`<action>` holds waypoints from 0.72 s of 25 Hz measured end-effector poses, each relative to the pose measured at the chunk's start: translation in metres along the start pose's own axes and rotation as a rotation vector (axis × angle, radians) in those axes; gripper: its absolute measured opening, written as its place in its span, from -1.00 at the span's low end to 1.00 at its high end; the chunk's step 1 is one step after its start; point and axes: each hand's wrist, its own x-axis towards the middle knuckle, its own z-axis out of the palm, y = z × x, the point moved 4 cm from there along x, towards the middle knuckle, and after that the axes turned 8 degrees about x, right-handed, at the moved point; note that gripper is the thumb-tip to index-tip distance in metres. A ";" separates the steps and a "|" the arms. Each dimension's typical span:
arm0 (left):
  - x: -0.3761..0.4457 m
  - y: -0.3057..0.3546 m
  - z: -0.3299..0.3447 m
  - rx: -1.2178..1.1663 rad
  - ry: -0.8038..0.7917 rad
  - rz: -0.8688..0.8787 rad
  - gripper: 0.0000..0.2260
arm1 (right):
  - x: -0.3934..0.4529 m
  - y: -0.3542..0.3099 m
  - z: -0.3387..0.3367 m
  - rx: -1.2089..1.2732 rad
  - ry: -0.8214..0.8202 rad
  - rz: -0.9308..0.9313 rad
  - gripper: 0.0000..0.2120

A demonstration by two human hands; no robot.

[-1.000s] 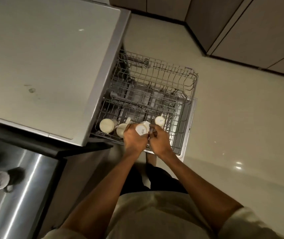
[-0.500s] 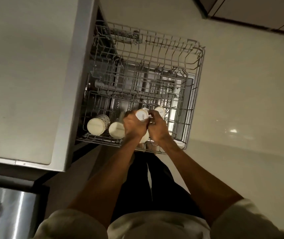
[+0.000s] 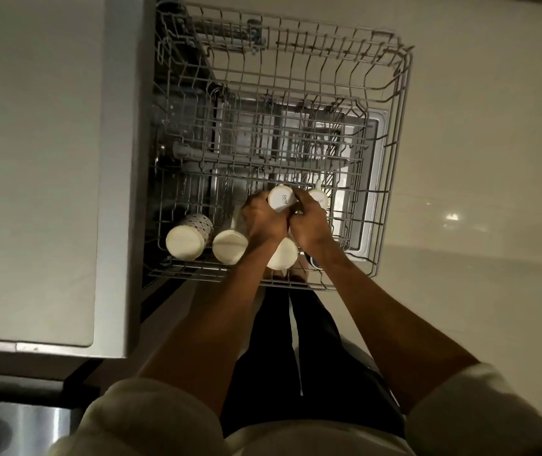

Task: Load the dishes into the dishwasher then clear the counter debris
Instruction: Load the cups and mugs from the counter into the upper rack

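Along the left of the frame, pale countertop point(image 3: 32, 159) with a grey edge. Right of it, pulled-out wire dishwasher rack point(image 3: 401, 133) filling the upper centre. At the rack's lower left, patterned mug point(image 3: 189, 236) upside down, white base up; just beside it, plain white mug point(image 3: 230, 246), likewise inverted. Next, left hand point(image 3: 263, 222) at centre, fingers curled round a small white cup point(image 3: 282, 199) with dark lettering on its base – held above the rack's near row. Below the wrists, another white cup point(image 3: 282, 253), partly hidden. Right hand point(image 3: 309, 222) pressed against the left, fingers clamped on the same lettered cup. Just right of the hands, a further small white cup point(image 3: 319, 198) set in the rack. Far right – beige floor point(image 3: 493, 192).
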 end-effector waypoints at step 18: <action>0.016 -0.012 0.031 -0.317 -0.338 -0.069 -0.66 | 0.019 0.004 0.008 -0.061 0.056 0.067 -0.56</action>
